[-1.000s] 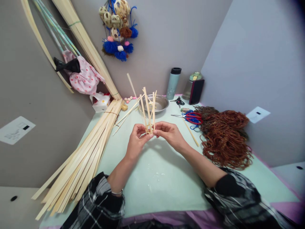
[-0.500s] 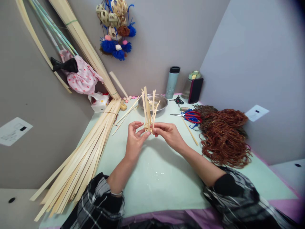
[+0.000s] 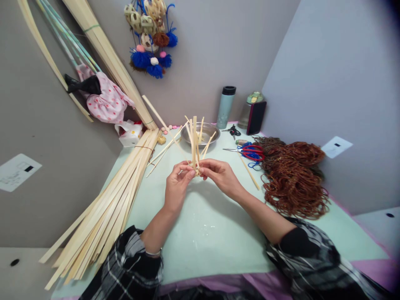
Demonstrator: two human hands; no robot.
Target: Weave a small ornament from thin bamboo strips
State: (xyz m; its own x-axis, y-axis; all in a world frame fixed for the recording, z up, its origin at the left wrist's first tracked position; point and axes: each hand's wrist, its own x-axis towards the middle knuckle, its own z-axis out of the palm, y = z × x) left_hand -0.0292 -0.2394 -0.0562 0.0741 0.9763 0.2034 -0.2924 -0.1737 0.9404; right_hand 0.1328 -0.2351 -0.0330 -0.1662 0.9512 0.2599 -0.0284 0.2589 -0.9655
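A small bundle of interwoven bamboo strips is held over the table, its loose ends fanning upward and its woven base low between my fingers. My left hand pinches the base from the left, thumb in front. From the right, my right hand grips the same base between thumb and fingers. Fingertips hide part of the weave. Just behind the strips stands a metal bowl, with something pale in it.
Long flat bamboo strips lie tied on the left. Red-handled scissors, brown yarn and a thin stick lie on the right. A tumbler and a phone stand at the back. Woven balls hang on the wall.
The upright strips have shifted and spread, with one on the right leaning farther out. My left thumb and fingers have moved slightly on the woven base. Both hands keep their hold.
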